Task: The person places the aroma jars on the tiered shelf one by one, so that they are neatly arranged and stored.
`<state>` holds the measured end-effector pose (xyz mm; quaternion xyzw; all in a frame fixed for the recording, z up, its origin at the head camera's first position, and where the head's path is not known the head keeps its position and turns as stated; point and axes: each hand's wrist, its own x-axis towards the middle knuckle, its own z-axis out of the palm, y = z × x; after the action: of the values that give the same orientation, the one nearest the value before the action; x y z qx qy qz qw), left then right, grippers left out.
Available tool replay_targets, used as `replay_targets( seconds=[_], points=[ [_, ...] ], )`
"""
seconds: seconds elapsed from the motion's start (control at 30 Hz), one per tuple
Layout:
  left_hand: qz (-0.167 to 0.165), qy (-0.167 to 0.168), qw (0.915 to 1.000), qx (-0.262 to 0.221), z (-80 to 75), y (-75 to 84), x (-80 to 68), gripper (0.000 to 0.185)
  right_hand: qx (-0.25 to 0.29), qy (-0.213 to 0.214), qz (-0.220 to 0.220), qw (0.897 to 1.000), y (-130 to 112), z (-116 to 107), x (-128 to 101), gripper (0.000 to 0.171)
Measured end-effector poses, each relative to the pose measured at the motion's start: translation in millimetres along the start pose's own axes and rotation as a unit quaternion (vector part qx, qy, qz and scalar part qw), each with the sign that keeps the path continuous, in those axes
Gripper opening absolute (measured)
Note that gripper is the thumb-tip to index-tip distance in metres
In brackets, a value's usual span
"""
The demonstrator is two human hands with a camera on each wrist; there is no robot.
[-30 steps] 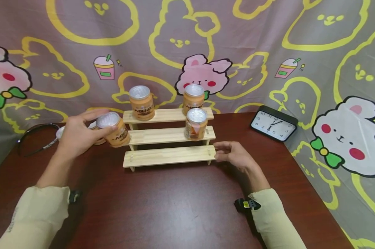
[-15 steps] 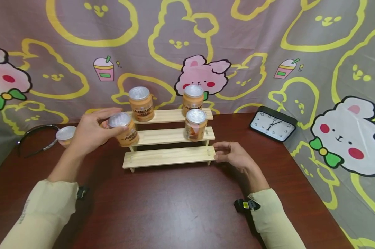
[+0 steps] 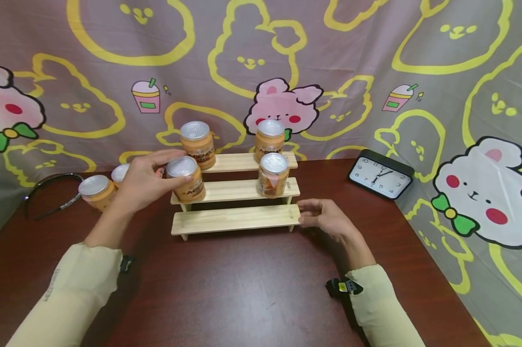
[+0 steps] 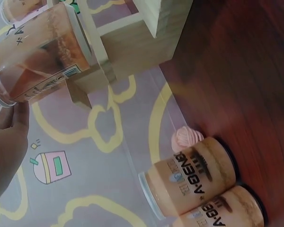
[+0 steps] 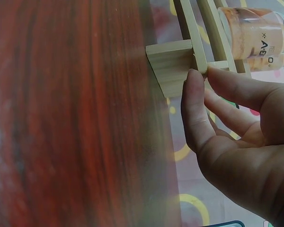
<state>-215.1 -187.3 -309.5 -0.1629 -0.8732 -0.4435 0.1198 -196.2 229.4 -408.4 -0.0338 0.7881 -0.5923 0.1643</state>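
Note:
My left hand (image 3: 144, 180) grips an orange can (image 3: 192, 187) with a silver lid, thumb in front and fingers behind. The can is upright at the left end of the middle shelf of a three-step wooden rack (image 3: 235, 219). In the left wrist view, the base of this can (image 4: 47, 52) is right at the shelf edge. My right hand (image 3: 328, 219) pinches the right end of the lowest shelf between thumb and fingertips. Similar cans stand at the top shelf's left (image 3: 198, 149) and right (image 3: 269, 142), and one more can (image 3: 273, 178) on the middle shelf's right.
Left of the rack, two more cans (image 3: 98, 193) stand side by side on the dark wood table (image 3: 243, 289). A thin black hoop (image 3: 48, 195) lies beyond them, and a small pink ridged ball (image 4: 187, 138) sits near them. A clock (image 3: 381, 174) stands back right, before a patterned cloth (image 3: 330, 48).
My left hand has carried its can rightward from beside the rack to the middle shelf's left end, uncovering the two cans behind. The can has gone from tilted to upright. My right hand stays put.

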Motion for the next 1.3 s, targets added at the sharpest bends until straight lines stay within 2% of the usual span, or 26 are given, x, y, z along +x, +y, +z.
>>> replay_targets(
  seconds=[0.23, 0.43, 1.07, 1.17, 1.3],
  points=[
    [0.045, -0.013, 0.9988, -0.01, 8.5, -1.2, 1.0, 0.052, 0.004, -0.002, 0.001, 1.0, 1, 1, 0, 0.051],
    [0.051, -0.007, 0.9987, -0.007, 12.1, -1.0, 0.5, 0.054, -0.001, 0.001, 0.002, 1.0, 2, 1, 0, 0.051],
    [0.04, -0.002, 0.997, -0.066, 21.0, -9.8, 5.6, 0.056, 0.002, 0.001, 0.002, 1.0, 1, -1, 1, 0.051],
    [0.047, -0.001, 0.9965, -0.069, 21.5, -11.2, 6.0, 0.055, 0.004, 0.0, 0.001, 1.0, 1, 0, 1, 0.051],
    [0.075, 0.003, 0.9949, -0.067, 22.1, -13.8, 7.0, 0.055, 0.008, -0.001, -0.003, 1.0, 1, 0, 1, 0.052]
  ],
)
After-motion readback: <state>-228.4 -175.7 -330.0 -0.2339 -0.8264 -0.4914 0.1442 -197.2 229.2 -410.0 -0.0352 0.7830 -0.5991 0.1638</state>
